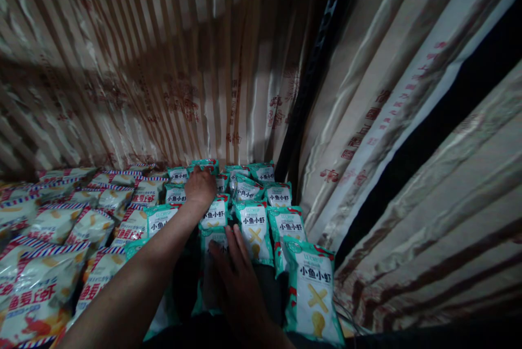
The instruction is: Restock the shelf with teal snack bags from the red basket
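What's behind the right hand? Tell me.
Behind the right hand, a green bag shows, its left edge uncovered; whatever part the hand covers cannot be seen.

- A single head-worn camera faces forward and down, close above the left hand point(200, 185) and right hand point(237, 284).
- Snack bags point(255, 232) line the lower view, pleated sheeting point(220, 93) the upper; the lower-right corner seems too dark to read.

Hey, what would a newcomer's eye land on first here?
Probably the green bags, in rows at lower centre, with the left hand over the far ones and the right hand at a nearer one. White bags with red lettering crowd the lower left. Pleated curtains hang behind and to the right.
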A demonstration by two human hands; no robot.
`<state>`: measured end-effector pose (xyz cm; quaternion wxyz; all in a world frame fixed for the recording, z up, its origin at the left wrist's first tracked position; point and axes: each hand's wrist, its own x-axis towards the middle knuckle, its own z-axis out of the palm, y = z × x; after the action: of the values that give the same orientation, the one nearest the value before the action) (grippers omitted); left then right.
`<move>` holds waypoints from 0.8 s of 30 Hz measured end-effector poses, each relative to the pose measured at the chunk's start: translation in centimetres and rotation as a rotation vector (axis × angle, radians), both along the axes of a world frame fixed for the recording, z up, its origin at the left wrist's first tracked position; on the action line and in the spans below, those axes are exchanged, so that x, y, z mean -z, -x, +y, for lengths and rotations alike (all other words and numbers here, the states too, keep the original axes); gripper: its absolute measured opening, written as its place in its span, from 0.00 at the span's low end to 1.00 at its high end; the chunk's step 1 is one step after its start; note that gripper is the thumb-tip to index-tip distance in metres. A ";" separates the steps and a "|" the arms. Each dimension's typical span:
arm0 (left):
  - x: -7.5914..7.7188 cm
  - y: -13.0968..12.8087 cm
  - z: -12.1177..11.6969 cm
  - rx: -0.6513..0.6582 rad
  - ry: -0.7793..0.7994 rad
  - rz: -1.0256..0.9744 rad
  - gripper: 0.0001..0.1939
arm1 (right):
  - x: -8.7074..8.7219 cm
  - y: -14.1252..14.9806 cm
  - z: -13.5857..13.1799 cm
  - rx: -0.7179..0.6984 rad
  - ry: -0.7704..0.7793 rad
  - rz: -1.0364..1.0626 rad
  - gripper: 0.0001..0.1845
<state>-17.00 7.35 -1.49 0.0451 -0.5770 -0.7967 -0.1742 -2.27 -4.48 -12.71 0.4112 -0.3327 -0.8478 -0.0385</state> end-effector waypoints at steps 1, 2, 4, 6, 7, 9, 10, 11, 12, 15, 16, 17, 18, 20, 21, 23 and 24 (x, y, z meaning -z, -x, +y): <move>-0.1 0.0 -0.2 0.002 -0.010 0.005 0.18 | 0.0 0.0 0.0 0.001 0.010 0.000 0.22; -0.2 -0.1 -0.4 0.009 -0.032 0.017 0.18 | 0.1 0.0 0.0 0.003 0.027 -0.002 0.22; -0.4 -0.3 -1.3 0.035 -0.117 0.056 0.18 | 0.3 -0.1 0.0 -0.010 0.076 -0.021 0.24; -0.5 -0.7 -2.7 0.058 -0.237 0.074 0.18 | 0.6 -0.2 -0.1 -0.033 0.123 -0.035 0.27; -0.3 -0.9 -3.7 0.055 -0.292 0.054 0.18 | 0.8 -0.2 -0.1 -0.040 0.138 -0.032 0.27; 0.5 -1.7 -6.3 0.075 -0.354 -0.054 0.19 | 1.0 -0.1 0.0 -0.040 0.141 0.009 0.27; 1.2 -2.2 -7.8 0.086 -0.390 -0.117 0.19 | 1.1 0.0 0.0 -0.031 0.134 0.037 0.26; 2.1 -2.7 -9.4 0.102 -0.426 -0.173 0.19 | 1.2 0.2 0.1 -0.018 0.129 0.064 0.24; 3.1 -3.2 -11.1 0.132 -0.455 -0.221 0.19 | 1.2 0.3 0.1 -0.006 0.122 0.088 0.22; 6.9 -4.9 -15.5 0.103 -0.511 -0.342 0.19 | 1.0 0.4 0.2 0.020 0.119 0.136 0.16; 8.1 -5.4 -16.6 0.086 -0.514 -0.370 0.19 | 0.9 0.3 0.2 0.019 0.114 0.151 0.14; 9.1 -5.9 -17.4 0.078 -0.511 -0.392 0.20 | 0.9 0.2 0.3 0.010 0.109 0.164 0.13; 10.0 -6.3 -17.9 0.078 -0.493 -0.406 0.21 | 0.9 0.2 0.3 -0.001 0.103 0.173 0.13; 11.1 -6.9 -18.2 0.072 -0.466 -0.421 0.23 | 1.1 0.0 0.4 -0.018 0.095 0.191 0.13; 11.3 -7.1 -18.2 0.068 -0.446 -0.426 0.24 | 1.2 -0.1 0.4 -0.023 0.098 0.198 0.14; 11.3 -7.1 -17.8 0.063 -0.416 -0.443 0.25 | 1.4 -0.3 0.4 -0.020 0.128 0.207 0.17; 11.2 -7.1 -17.6 0.064 -0.407 -0.455 0.25 | 1.4 -0.4 0.3 -0.024 0.144 0.207 0.19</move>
<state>-9.95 -10.24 -12.70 -0.0253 -0.5272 -0.7165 -0.4562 -1.86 -4.18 -14.08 0.4721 -0.3535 -0.8052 0.0621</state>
